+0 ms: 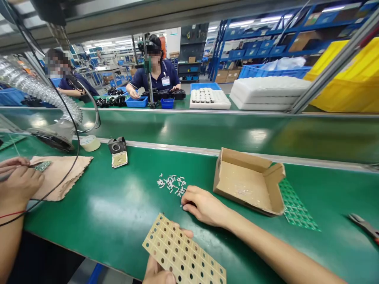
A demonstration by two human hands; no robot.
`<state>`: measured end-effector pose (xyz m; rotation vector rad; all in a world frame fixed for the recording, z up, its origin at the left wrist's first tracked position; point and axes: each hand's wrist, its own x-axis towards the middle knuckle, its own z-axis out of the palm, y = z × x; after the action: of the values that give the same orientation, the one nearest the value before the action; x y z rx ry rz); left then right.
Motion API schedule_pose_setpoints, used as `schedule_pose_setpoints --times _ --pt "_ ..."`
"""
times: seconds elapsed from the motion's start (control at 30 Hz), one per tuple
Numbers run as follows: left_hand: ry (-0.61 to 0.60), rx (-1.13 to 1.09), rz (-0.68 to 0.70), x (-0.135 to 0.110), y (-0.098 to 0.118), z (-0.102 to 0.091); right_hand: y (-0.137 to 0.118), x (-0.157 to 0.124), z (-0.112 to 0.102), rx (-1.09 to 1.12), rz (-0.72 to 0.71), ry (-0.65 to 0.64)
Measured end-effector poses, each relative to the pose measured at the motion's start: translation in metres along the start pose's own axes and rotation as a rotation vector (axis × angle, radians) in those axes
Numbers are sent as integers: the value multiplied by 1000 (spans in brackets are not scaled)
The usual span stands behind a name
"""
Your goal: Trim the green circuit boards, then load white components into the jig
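Observation:
My left hand (158,270) grips a tan perforated panel (183,252) by its near edge and holds it tilted over the green bench, thumb under, fingers behind. My right hand (204,206) rests on the green mat with its fingers curled together. Its fingertips touch the near edge of a small heap of several white parts (172,184). Whether a part is pinched between them is hidden. An open shallow cardboard box (248,181) lies just right of that hand.
A co-worker's hands (17,183) at the left work with a tool on a small green board over a tan cloth (63,175). Also here are a tape roll (90,142), a black fixture (117,146), a green circuit panel (296,207), pliers (365,227) and a conveyor (237,130). Two people sit beyond it.

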<state>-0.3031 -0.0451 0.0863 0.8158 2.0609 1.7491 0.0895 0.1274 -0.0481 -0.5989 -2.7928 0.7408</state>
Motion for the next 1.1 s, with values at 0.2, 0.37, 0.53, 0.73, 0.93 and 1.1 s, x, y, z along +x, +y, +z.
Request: schedule_pose_setpoints --times 0.2,0.37,0.53,0.73,0.93,1.1 --pt "65 49 -10 72 -30 -68 -3 -10 1 -24 55 -93" --pt "40 9 6 66 -41 -80 -1 -10 6 -22 63 -92" --pt "85 -56 95 69 -60 -77 1 -7 3 6 52 -94" --pt "60 -73 142 78 -85 -79 12 -11 -16 89 67 -94" --pt "86 -145 245 81 -94 -89 6 -8 -6 60 49 -108" --pt "36 -200 184 64 -64 -60 -5 -7 4 5 33 -99"
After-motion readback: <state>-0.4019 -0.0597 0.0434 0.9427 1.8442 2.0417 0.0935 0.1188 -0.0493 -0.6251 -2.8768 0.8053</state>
